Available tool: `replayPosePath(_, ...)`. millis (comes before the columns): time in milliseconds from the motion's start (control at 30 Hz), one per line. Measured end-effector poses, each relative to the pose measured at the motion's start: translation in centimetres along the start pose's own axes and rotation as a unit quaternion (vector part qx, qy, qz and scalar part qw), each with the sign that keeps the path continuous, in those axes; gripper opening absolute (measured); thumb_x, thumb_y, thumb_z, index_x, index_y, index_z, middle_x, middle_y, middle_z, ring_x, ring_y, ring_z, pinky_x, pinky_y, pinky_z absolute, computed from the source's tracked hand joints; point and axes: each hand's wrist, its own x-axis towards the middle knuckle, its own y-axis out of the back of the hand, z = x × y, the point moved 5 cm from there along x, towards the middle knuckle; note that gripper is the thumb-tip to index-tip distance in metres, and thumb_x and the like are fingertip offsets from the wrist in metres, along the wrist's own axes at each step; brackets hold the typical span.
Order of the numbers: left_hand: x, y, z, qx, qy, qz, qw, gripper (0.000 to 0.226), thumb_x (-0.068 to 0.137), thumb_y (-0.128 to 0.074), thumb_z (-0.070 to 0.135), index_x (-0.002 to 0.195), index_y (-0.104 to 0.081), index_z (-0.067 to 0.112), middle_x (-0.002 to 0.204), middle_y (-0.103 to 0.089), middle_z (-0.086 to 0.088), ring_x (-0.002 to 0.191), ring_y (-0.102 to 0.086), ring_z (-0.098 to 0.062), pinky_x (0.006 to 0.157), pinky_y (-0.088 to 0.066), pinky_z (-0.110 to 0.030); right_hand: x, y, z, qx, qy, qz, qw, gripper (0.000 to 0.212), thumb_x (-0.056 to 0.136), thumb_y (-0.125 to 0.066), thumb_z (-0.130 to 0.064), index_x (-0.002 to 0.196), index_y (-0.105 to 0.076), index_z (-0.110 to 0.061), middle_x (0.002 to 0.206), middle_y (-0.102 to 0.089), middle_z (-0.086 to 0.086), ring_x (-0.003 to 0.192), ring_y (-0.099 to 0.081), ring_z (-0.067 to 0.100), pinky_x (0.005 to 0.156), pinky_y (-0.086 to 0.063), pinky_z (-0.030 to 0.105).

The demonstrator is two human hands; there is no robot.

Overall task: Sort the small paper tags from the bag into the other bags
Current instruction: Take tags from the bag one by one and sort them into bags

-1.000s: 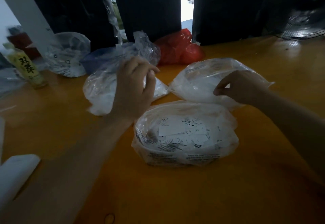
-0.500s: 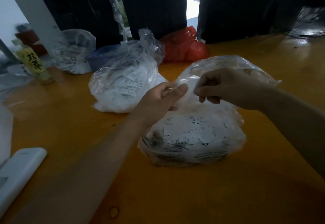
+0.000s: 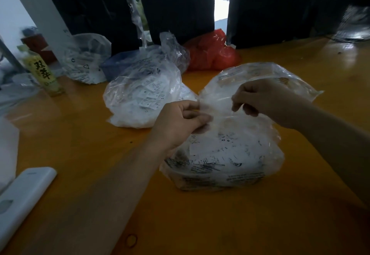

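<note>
Near the middle of the table (image 3: 260, 224), the near bag (image 3: 222, 166) sits full of tags (image 3: 212, 150), its printed film bulging around them. Your left hand (image 3: 180, 122) pinches the bag's upper film at its left side, fingers curled on the plastic. Your right hand (image 3: 264, 100) pinches the same film further right, thumb and forefinger closed on a fold. Between the two grips the film is drawn up and taut, which suggests you are opening the mouth of the bag; whether it is open yet cannot be told.

Far left of your hands, a second bag (image 3: 140, 98) stands with tags visible through its wall, so some tags already lie there. Just behind your right hand, a third bag (image 3: 260, 74) lies with its contents too hazy to read. Further left, near a yellow bottle (image 3: 43, 74), a fourth clear bag (image 3: 86, 60) rests. A red bag (image 3: 212, 52) lies at the far edge, and a white device (image 3: 22, 200) lies at the near left.

Judged from this, the sorting is at an early or middle stage: the near bag remains heavily filled, no tag is in either hand, and most of the transfer is still to do.
</note>
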Motion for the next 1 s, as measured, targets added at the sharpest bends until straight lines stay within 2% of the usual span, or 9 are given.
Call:
replayPosePath(167, -0.2, 0.9, -0.3, 0.017, 0.008, 0.019, 1.0, 0.018, 0.092, -0.074, 0.0, 0.11, -0.073, 0.005, 0.09, -0.081, -0.008, 0.073, -0.076, -0.014, 0.066, -0.059, -0.021, 2.0, 4.0, 3.2, -0.352, -0.072, 0.149, 0.921, 0.034, 0.095, -0.06, -0.033, 0.072, -0.07, -0.011, 0.067, -0.068, 0.009, 0.057, -0.057, 0.022, 0.052, -0.039, 0.029)
replayPosePath(333, -0.7, 0.7, -0.5, -0.013, 0.021, 0.017, 1.0, 0.02, 0.088, -0.076, -0.002, 0.107, -0.073, 0.006, 0.095, -0.08, -0.014, 0.075, -0.076, -0.014, 0.068, -0.06, -0.02, 2.2, 4.2, 3.6, -0.482, -0.052, 0.145, 0.862, 0.056, 0.099, -0.06, -0.045, 0.055, -0.052, -0.011, 0.055, -0.05, 0.004, 0.052, -0.047, 0.015, 0.06, -0.038, 0.03)
replayPosePath(400, -0.9, 0.4, -0.7, -0.023, 0.025, 0.013, 0.999, 0.023, 0.086, -0.078, -0.002, 0.106, -0.073, 0.008, 0.097, -0.079, -0.015, 0.077, -0.076, -0.014, 0.069, -0.059, -0.019, 1.5, 3.1, 1.6, -0.477, 0.023, 0.153, 0.865, 0.06, 0.101, -0.051, -0.053, 0.055, -0.047, -0.014, 0.051, -0.046, 0.001, 0.047, -0.045, 0.013, 0.054, -0.037, 0.029)
replayPosePath(533, -1.0, -0.6, -0.7, -0.041, 0.016, -0.017, 0.999, 0.03, 0.084, -0.079, 0.0, 0.111, -0.07, 0.01, 0.097, -0.08, -0.011, 0.084, -0.077, -0.017, 0.075, -0.06, -0.022, -0.6, -1.2, -2.3, -0.208, 0.088, 0.038, 0.973, 0.057, 0.083, -0.047, -0.08, 0.092, -0.071, -0.029, 0.076, -0.068, -0.008, 0.063, -0.063, 0.007, 0.057, -0.044, 0.023)
replayPosePath(600, -1.1, -0.8, -0.6, -0.023, 0.007, -0.03, 0.999, 0.031, 0.085, -0.079, 0.0, 0.113, -0.07, 0.007, 0.099, -0.081, -0.01, 0.088, -0.078, -0.019, 0.077, -0.06, -0.023, -1.1, -3.0, -2.6, -0.141, 0.069, -0.048, 0.986, 0.043, 0.081, -0.057, -0.074, 0.099, -0.073, -0.038, 0.083, -0.074, -0.011, 0.063, -0.063, 0.005, 0.059, -0.048, 0.024)
replayPosePath(667, -1.2, -0.7, -0.8, -0.006, 0.006, -0.03, 1.0, 0.029, 0.085, -0.078, 0.0, 0.113, -0.071, 0.005, 0.101, -0.081, -0.01, 0.091, -0.078, -0.02, 0.077, -0.061, -0.023, -0.7, -2.7, -2.1, -0.116, 0.068, -0.033, 0.99, 0.017, 0.09, -0.068, -0.051, 0.09, -0.075, -0.035, 0.078, -0.075, -0.013, 0.054, -0.059, 0.011, 0.055, -0.045, 0.025)
replayPosePath(767, -1.3, 0.1, -1.1, -0.006, 0.014, -0.003, 1.0, 0.022, 0.088, -0.076, 0.0, 0.107, -0.074, 0.01, 0.099, -0.081, -0.008, 0.089, -0.078, -0.017, 0.076, -0.061, -0.021, 0.7, 0.3, 0.1, -0.138, 0.019, 0.083, 0.987, 0.01, 0.097, -0.067, -0.032, 0.089, -0.073, -0.028, 0.078, -0.075, -0.01, 0.054, -0.06, 0.01, 0.054, -0.05, 0.023)
replayPosePath(867, -1.2, 0.8, -1.2, -0.053, 0.029, 0.016, 0.998, 0.02, 0.09, -0.072, -0.004, 0.105, -0.075, 0.009, 0.096, -0.081, -0.008, 0.081, -0.076, -0.012, 0.07, -0.06, -0.02, 1.9, 3.0, 2.8, -0.247, -0.06, 0.17, 0.952, 0.02, 0.102, -0.059, -0.025, 0.104, -0.074, -0.011, 0.1, -0.076, 0.009, 0.083, -0.069, 0.022, 0.078, -0.058, 0.044)
replayPosePath(1000, -1.0, 1.2, -1.4, -0.125, 0.031, 0.03, 0.991, 0.024, 0.085, -0.075, -0.004, 0.105, -0.075, 0.009, 0.096, -0.08, -0.007, 0.085, -0.075, -0.013, 0.074, -0.061, -0.023, 1.6, 2.8, 3.2, -0.403, -0.073, 0.167, 0.897, 0.044, 0.105, -0.051, -0.038, 0.124, -0.067, -0.002, 0.12, -0.069, 0.019, 0.114, -0.062, 0.035, 0.103, -0.044, 0.044)
